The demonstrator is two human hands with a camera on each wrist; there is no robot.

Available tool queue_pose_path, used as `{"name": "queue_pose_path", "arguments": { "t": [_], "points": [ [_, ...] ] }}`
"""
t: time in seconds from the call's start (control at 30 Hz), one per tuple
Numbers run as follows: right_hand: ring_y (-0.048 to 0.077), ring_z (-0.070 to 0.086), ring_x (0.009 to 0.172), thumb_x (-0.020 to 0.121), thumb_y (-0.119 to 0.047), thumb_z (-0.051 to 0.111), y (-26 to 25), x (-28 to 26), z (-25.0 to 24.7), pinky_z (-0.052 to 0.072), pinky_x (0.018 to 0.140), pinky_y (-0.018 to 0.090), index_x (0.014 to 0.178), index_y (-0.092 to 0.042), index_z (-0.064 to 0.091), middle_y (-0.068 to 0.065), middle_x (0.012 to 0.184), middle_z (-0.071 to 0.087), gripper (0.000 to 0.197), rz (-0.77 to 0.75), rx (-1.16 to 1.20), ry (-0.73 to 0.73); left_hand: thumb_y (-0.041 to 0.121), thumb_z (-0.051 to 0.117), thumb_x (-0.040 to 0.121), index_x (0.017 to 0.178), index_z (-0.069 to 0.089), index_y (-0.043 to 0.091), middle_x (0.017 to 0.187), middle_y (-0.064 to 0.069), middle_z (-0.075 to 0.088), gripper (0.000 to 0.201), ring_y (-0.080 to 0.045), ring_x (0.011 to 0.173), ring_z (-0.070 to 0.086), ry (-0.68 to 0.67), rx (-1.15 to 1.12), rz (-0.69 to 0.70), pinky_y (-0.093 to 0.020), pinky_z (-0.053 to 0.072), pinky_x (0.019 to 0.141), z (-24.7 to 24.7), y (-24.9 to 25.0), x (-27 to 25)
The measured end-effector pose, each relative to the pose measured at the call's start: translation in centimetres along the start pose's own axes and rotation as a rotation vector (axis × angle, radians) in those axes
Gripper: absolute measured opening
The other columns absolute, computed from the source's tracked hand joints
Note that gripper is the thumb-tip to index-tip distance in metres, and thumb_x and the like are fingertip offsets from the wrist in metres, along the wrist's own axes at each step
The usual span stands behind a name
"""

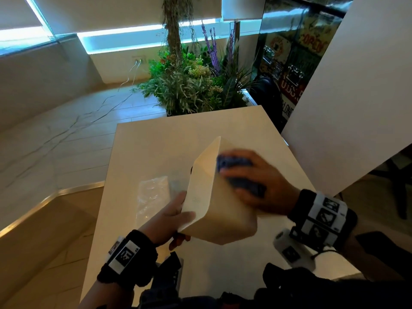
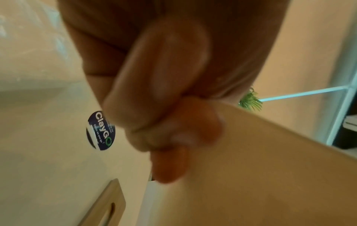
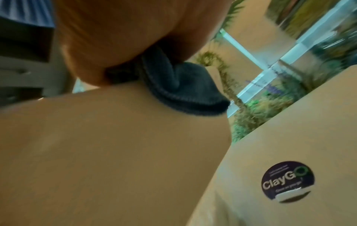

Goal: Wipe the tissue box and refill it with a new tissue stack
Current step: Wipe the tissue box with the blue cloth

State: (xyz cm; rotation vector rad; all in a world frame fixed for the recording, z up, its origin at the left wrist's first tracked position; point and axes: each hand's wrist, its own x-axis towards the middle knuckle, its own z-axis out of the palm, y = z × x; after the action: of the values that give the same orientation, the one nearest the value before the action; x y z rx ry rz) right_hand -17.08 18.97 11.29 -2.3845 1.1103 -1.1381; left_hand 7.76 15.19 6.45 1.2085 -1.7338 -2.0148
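Observation:
The cream tissue box [image 1: 200,186] is held tilted above the white table [image 1: 178,139]. My left hand [image 1: 176,217] grips its near lower corner, thumb on the pale face and fingers curled underneath [image 2: 164,137]. My right hand [image 1: 256,186] presses a bunched blue cloth [image 1: 236,166] against the box's right face; it is motion-blurred. In the right wrist view the cloth [image 3: 173,91] is squeezed between my palm and the box [image 3: 115,152]. A clear-wrapped tissue pack [image 1: 151,195] lies on the table left of the box. A wooden lid with a slot [image 2: 104,203] lies flat on the table.
A round dark "ClayGo" sticker [image 3: 287,182] is on the tabletop. A planter of green and purple plants [image 1: 191,85] stands past the far edge. A large white panel [image 1: 356,97] leans at the right. Dark gear [image 1: 289,282] crowds the near edge.

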Motion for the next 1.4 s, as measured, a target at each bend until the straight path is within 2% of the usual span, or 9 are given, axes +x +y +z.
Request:
{"name": "queue_pose_path", "arguments": {
  "t": [0.13, 0.3, 0.4, 0.53, 0.7, 0.83, 0.97, 1.13, 1.4],
  "points": [
    [0.010, 0.046, 0.123, 0.082, -0.038, 0.051, 2.7, 0.8, -0.4, 0.037, 0.110, 0.030, 0.125, -0.021, 0.053, 0.003, 0.131, 0.049, 0.046, 0.585, 0.272, 0.237, 0.012, 0.045, 0.096, 0.127, 0.036, 0.030, 0.085, -0.024, 0.057, 0.037, -0.021, 0.041, 0.057, -0.001, 0.038, -0.011, -0.027, 0.049, 0.034, -0.4, 0.4, 0.4],
    [0.003, 0.048, 0.116, 0.083, -0.033, 0.053, 2.5, -0.2, 1.2, 0.034, 0.100, 0.007, 0.121, -0.025, 0.052, 0.005, 0.126, 0.050, 0.039, 0.569, 0.180, 0.279, 0.016, 0.048, 0.096, 0.117, 0.045, 0.016, 0.092, -0.022, 0.065, 0.021, -0.042, 0.060, 0.069, 0.298, -0.102, -0.072, -0.049, 0.060, 0.055, -0.7, 0.2, 0.9],
    [-0.004, 0.045, 0.115, 0.082, -0.034, 0.053, 2.4, -1.1, 2.5, 0.032, 0.099, 0.003, 0.121, -0.023, 0.052, 0.009, 0.128, 0.047, 0.040, 0.593, 0.149, 0.428, 0.021, 0.055, 0.093, 0.113, 0.051, -0.001, 0.091, -0.026, 0.065, 0.030, -0.035, 0.058, 0.071, 0.422, -0.356, -0.140, -0.042, 0.061, 0.059, -0.8, -0.6, 0.9],
    [-0.007, 0.041, 0.121, 0.083, -0.025, 0.052, 1.2, -1.9, 3.5, 0.033, 0.102, 0.006, 0.120, -0.022, 0.054, 0.005, 0.130, 0.042, 0.037, 0.439, 0.096, 0.436, 0.016, 0.053, 0.092, 0.111, 0.058, -0.004, 0.097, -0.021, 0.070, 0.027, -0.026, 0.073, 0.072, 0.380, -0.636, -0.102, -0.030, 0.060, 0.057, -0.1, -1.0, 0.9],
    [0.027, 0.057, 0.112, 0.074, -0.001, 0.064, -0.2, -2.5, 3.8, 0.046, 0.099, 0.029, 0.104, -0.006, 0.066, 0.020, 0.121, 0.054, 0.030, 0.087, -0.142, 0.361, -0.014, 0.051, 0.079, 0.131, 0.040, 0.026, 0.118, -0.016, 0.054, 0.066, -0.040, 0.102, 0.057, 0.451, -0.580, -0.011, -0.053, 0.057, 0.072, -0.3, -2.5, 1.9],
    [0.030, 0.056, 0.112, 0.075, 0.002, 0.062, -1.0, -1.7, 2.7, 0.046, 0.100, 0.041, 0.104, -0.012, 0.064, 0.011, 0.122, 0.051, 0.032, -0.153, -0.192, 0.247, -0.005, 0.065, 0.062, 0.136, 0.041, 0.022, 0.130, -0.029, 0.050, 0.082, -0.052, 0.113, 0.052, 0.346, -0.572, 0.032, -0.072, 0.045, 0.083, -0.2, -2.7, 1.7],
    [0.012, 0.049, 0.120, 0.085, -0.016, 0.054, -0.8, 0.8, 0.5, 0.037, 0.105, 0.019, 0.118, -0.014, 0.058, 0.006, 0.126, 0.051, 0.033, 0.257, 0.083, 0.216, 0.003, 0.073, 0.047, 0.136, 0.041, 0.024, 0.127, -0.023, 0.053, 0.097, -0.048, 0.111, 0.055, 0.267, -0.594, 0.035, -0.065, 0.051, 0.079, -0.3, -2.4, 1.5],
    [0.016, 0.047, 0.123, 0.095, -0.017, 0.052, 1.2, 2.7, 0.0, 0.037, 0.110, 0.041, 0.126, -0.015, 0.054, 0.006, 0.135, 0.050, 0.031, 0.714, 0.204, 0.148, -0.001, 0.059, 0.060, 0.131, 0.045, 0.024, 0.120, -0.016, 0.056, 0.076, -0.042, 0.103, 0.059, 0.302, -0.477, -0.056, -0.048, 0.058, 0.061, -0.5, -2.5, 1.6],
    [0.034, 0.051, 0.119, 0.078, -0.001, 0.063, -1.4, 0.9, 0.8, 0.042, 0.102, 0.043, 0.105, -0.001, 0.069, 0.016, 0.125, 0.050, 0.027, -0.287, 0.000, -0.078, 0.017, 0.070, 0.054, 0.125, 0.049, -0.002, 0.090, -0.018, 0.063, 0.076, -0.022, 0.063, 0.066, 0.154, -0.330, -0.050, -0.031, 0.050, 0.048, -0.3, -2.7, 1.3]
  ]
}}
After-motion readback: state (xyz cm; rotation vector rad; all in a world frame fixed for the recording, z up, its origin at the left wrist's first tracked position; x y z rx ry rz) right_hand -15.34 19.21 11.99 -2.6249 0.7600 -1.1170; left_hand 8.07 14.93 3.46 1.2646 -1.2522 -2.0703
